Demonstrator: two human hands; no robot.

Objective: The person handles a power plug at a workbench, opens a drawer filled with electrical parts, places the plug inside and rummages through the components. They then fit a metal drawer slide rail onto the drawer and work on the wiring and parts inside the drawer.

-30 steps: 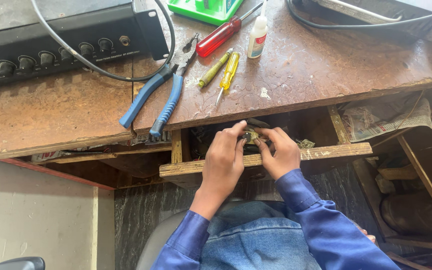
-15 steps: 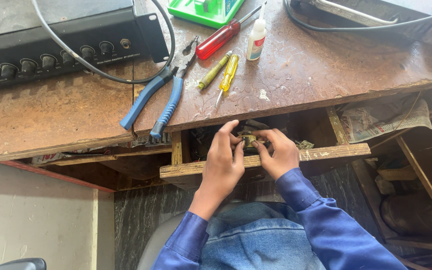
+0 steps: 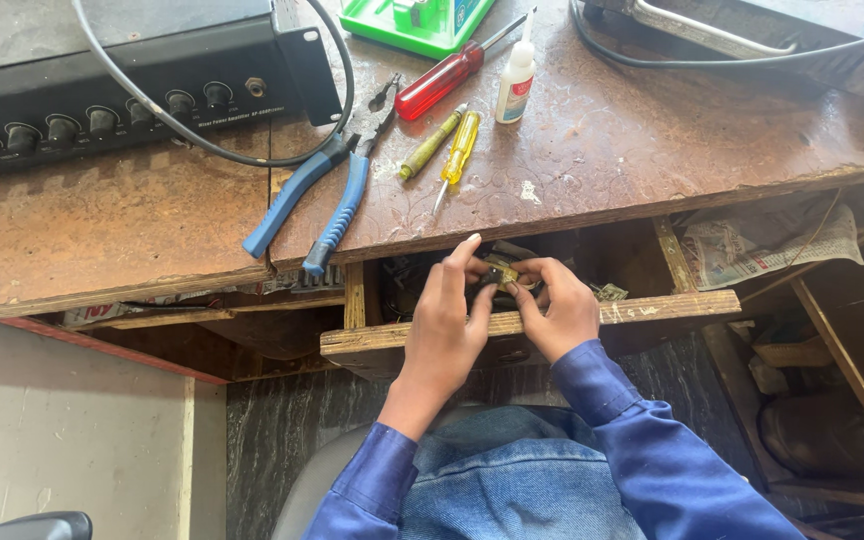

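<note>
Both hands hover over an open wooden drawer point(image 3: 392, 338) under the workbench edge. My left hand point(image 3: 447, 320) and my right hand point(image 3: 552, 305) pinch a small yellowish, metallic part point(image 3: 500, 274) between their fingertips, just above the drawer's contents. The part is mostly hidden by my fingers, so its exact kind is unclear. Blue sleeves cover both forearms.
On the worn brown bench top point(image 3: 132, 220) lie blue-handled pliers point(image 3: 327, 190), a red screwdriver point(image 3: 442, 80), two yellow screwdrivers point(image 3: 457, 150), a small white glue bottle point(image 3: 517, 75), a green tray point(image 3: 417, 22) and a black rack unit point(image 3: 122, 85) with a cable. Newspaper point(image 3: 767, 240) lies on a shelf at right.
My hands stay over the drawer, turning the small part slightly; my left index finger has lifted and straightened. The view has shifted a little.
</note>
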